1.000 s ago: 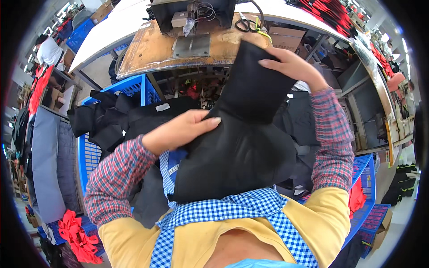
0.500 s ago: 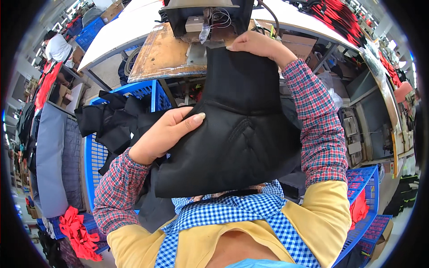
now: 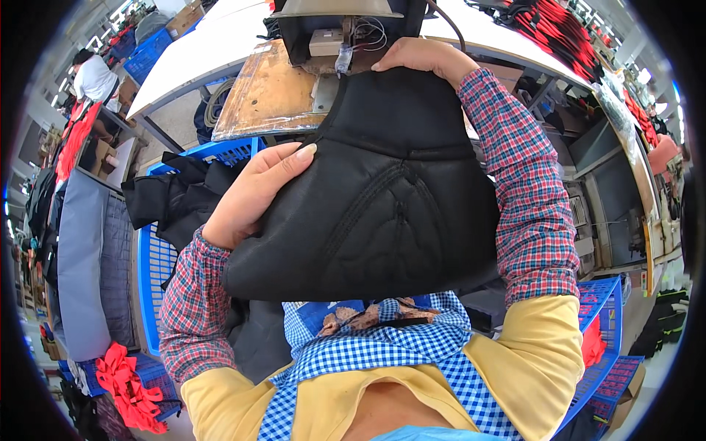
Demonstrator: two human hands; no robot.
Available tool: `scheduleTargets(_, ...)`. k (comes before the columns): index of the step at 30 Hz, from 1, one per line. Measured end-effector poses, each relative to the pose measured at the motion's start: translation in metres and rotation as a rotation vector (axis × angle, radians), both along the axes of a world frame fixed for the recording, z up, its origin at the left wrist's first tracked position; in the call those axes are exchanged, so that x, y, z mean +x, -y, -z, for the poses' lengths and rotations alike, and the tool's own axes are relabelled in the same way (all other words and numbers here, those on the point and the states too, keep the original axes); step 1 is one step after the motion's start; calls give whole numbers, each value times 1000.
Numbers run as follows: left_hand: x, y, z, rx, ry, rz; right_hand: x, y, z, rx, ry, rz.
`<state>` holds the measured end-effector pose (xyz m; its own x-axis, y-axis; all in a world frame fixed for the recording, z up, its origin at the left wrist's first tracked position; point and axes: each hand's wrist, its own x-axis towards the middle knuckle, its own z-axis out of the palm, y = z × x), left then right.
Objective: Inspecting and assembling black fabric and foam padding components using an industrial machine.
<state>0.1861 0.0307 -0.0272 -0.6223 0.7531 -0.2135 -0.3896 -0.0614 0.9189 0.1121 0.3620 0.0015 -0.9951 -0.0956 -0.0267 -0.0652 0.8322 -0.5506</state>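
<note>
A black sewn fabric piece, with a seam across it and curved stitching on its lower panel, is stretched out in front of me. My left hand pinches its left edge, thumb on top and the other fingers underneath. At the top edge, my right hand grips the narrower panel between thumb and fingers. Just beyond that edge stands a dark machine with a white block and thin wires inside. The underside of the piece is hidden from me.
Left of me a blue plastic crate holds heaped black fabric pieces. A worn wooden board lies under the machine, with a white table around it. Another blue crate stands at right. Red fabric hangs low at left.
Both hands have moved up and away from me slightly, the left more. The black piece has risen and spread flatter, showing more of its curved stitching.
</note>
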Motion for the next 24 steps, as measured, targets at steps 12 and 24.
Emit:
scheduleTargets(12,-3,2,2,33,14,-13,9,11,-8,32,-10,24)
scheduleTargets(24,-5,1,7,-9,-31,0,0,-2,-2,87,-30,-17)
